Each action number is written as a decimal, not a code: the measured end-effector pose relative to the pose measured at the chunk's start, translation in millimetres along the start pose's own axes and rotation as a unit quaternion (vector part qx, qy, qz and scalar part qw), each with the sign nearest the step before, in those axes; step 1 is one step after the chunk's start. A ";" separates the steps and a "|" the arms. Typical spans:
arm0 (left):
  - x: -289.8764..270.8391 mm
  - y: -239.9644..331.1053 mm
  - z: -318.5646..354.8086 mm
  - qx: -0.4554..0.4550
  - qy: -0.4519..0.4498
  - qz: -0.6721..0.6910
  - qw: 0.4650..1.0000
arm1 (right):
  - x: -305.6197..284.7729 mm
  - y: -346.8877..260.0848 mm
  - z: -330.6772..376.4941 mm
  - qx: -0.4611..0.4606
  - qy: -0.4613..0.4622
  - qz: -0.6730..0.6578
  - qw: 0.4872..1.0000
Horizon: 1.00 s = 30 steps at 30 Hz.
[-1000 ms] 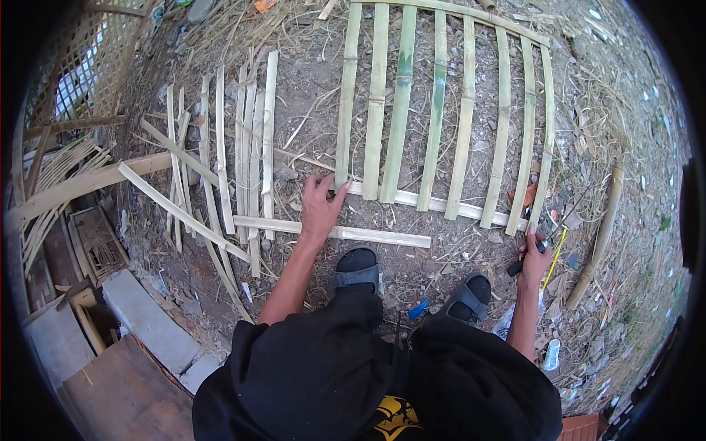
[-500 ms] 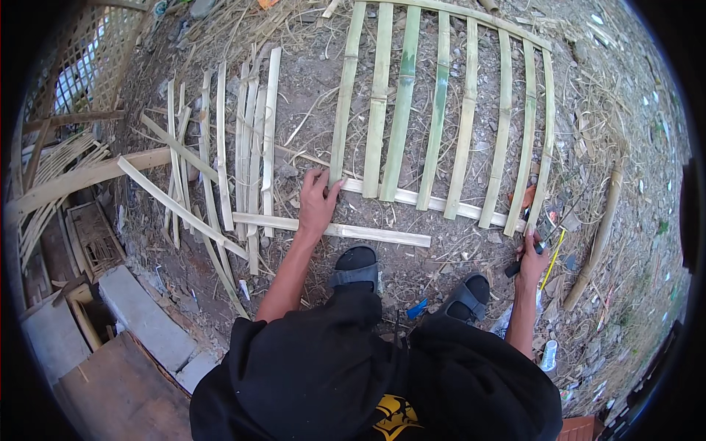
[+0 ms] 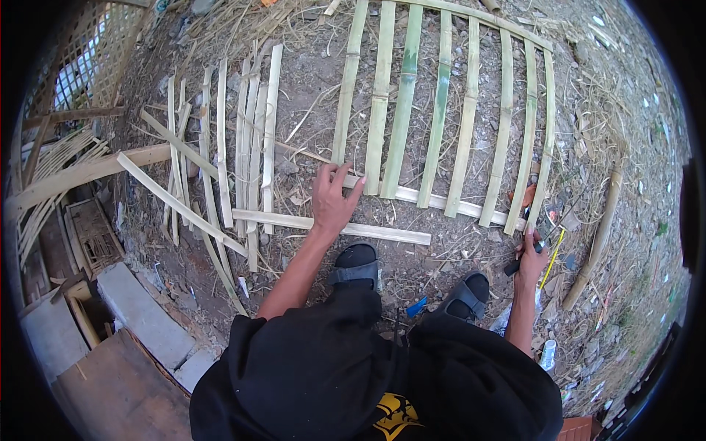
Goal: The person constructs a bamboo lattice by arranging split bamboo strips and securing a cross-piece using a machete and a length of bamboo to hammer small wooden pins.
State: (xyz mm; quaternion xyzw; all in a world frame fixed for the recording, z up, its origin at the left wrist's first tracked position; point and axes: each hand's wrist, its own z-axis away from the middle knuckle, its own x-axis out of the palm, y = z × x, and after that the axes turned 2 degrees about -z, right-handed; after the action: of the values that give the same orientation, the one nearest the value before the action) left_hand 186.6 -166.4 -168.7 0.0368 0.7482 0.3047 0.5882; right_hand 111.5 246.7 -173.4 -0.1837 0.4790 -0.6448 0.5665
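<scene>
The thumb and forefinger of my left hand [image 3: 335, 202] stand apart at the 9 o'clock end of a pale bamboo cross strip [image 3: 409, 195], back of the hand up; I cannot tell whether they press on it. My forefinger is against the foot of the leftmost slat [image 3: 349, 81]. My right hand [image 3: 531, 261] curls around a black-handled tool [image 3: 512, 269], its fingertips reaching toward 12 o'clock to the strip's other end, where the last slat's foot lies. My left forearm slants up from 7 o'clock, pointing toward 1; my right rises almost straight toward 12.

The cross strip lies on the ground between my hands, its long axis running from between 9 and 10 o'clock down to between 3 and 4. Eight slats reach away from it, long axes close to 12 o'clock and leaning slightly toward 1, up to a top rail [image 3: 489, 20].

Nearer me, a loose strip [image 3: 368, 231] lies roughly parallel to the cross strip, just beyond my left sandal [image 3: 357, 275]. More loose strips [image 3: 271, 125] lie toward 10 o'clock, and a bamboo pole [image 3: 599, 228] rests toward 3.
</scene>
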 end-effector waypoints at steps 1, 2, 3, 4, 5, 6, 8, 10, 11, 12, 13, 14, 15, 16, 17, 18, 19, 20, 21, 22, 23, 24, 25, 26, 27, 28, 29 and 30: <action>1.5 5.9 -2.9 0.013 -0.025 -0.001 1.000 | -0.1 2.1 -2.4 -0.005 0.001 -0.006 1.000; 4.8 6.0 -2.2 0.013 -0.024 -0.001 1.000 | -0.1 3.1 -3.9 -0.010 0.002 -0.012 1.000; 10.0 3.8 -0.2 0.034 -0.029 -0.022 0.999 | 0.2 3.9 -3.7 -0.011 0.002 -0.012 1.000; 13.5 3.7 0.5 0.055 -0.034 -0.042 0.997 | 1.7 3.7 -2.3 -0.009 0.000 -0.015 1.000; 15.8 3.5 2.2 0.055 -0.033 -0.041 0.997 | 2.9 3.3 -1.5 -0.007 -0.001 -0.018 1.000; 17.4 3.5 4.7 0.057 -0.023 -0.046 0.997 | 3.6 2.8 -1.8 -0.008 -0.001 -0.018 1.000; 18.5 4.0 4.8 0.060 -0.014 -0.049 0.997 | 3.8 2.0 -0.3 -0.014 0.002 -0.014 1.000; 18.8 4.3 3.2 0.075 -0.022 -0.046 0.996 | 3.5 0.5 -0.1 -0.016 0.005 -0.004 1.000; 19.0 4.9 2.3 0.075 -0.022 -0.045 0.996 | 3.3 -0.3 -0.3 -0.017 0.008 0.005 1.000; 19.3 5.4 1.2 0.085 -0.021 -0.055 0.995 | 3.1 -0.7 0.0 -0.018 0.007 0.005 1.000; 19.5 5.7 0.2 0.095 -0.021 -0.065 0.993 | 2.9 -0.9 0.7 -0.016 0.005 0.000 1.000; 19.7 5.2 -0.5 0.095 -0.021 -0.065 0.993 | 2.8 -1.1 0.8 -0.014 0.002 -0.005 1.000; 19.9 3.9 -0.9 0.100 -0.014 -0.064 0.993 | 3.0 -0.6 0.0 -0.014 0.002 -0.005 1.000; 21.0 2.5 -0.8 0.106 -0.008 -0.062 0.992 | 2.6 1.0 -0.8 -0.015 0.003 -0.003 1.000; 21.9 0.4 -0.3 0.106 -0.008 -0.061 0.992 | 2.2 2.3 -1.5 -0.016 0.004 -0.002 1.000; 22.6 -2.3 0.1 0.105 -0.011 -0.055 0.993 | 1.6 3.0 -2.1 -0.016 0.006 -0.001 1.000; 21.7 -5.1 0.8 0.103 -0.012 -0.052 0.993 | 2.2 3.8 -2.3 -0.015 0.002 -0.002 1.000; 21.5 -7.6 1.1 0.102 -0.013 -0.053 0.993 | 2.7 4.9 -2.3 -0.015 -0.002 -0.002 1.000; 21.8 -10.2 1.0 0.108 -0.010 -0.053 0.993 | 2.3 6.4 -2.8 -0.014 -0.002 -0.003 1.000; 22.0 -10.9 0.4 0.114 -0.007 -0.051 0.992 | 0.8 7.0 -4.3 -0.019 -0.005 -0.005 1.000; 22.2 -11.4 0.5 0.114 -0.008 -0.051 0.992 | -0.3 7.1 -5.0 -0.024 -0.008 -0.007 1.000; 22.6 -11.9 0.7 0.109 -0.018 -0.050 0.993 | -0.7 6.7 -4.9 -0.024 -0.007 -0.006 1.000; 21.2 -9.7 -0.1 0.105 -0.029 -0.050 0.993 | -1.0 7.0 -4.7 -0.023 -0.004 -0.003 1.000; 20.7 -6.6 -0.3 0.105 -0.029 -0.049 0.993 | -1.3 7.3 -4.3 -0.023 -0.001 0.000 1.000; 20.8 -2.7 0.0 0.083 -0.018 -0.032 0.996 | -1.0 6.3 -4.0 -0.023 0.000 0.000 1.000; 17.7 1.3 0.1 0.061 -0.007 -0.017 0.998 | 0.5 4.5 -2.6 -0.021 0.000 0.002 1.000; 15.4 3.3 0.7 0.061 -0.009 -0.017 0.998 | 1.8 3.0 -1.3 -0.019 0.000 0.003 1.000; 13.5 5.0 1.4 0.109 -0.004 -0.056 0.992 | 3.1 2.0 -0.2 -0.018 0.001 0.003 1.000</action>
State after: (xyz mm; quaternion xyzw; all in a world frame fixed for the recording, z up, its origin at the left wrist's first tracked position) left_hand 182.2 -156.2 -178.0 0.0598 0.7755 0.1872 0.6000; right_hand 111.5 244.2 -176.1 -0.1912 0.4917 -0.6345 0.5649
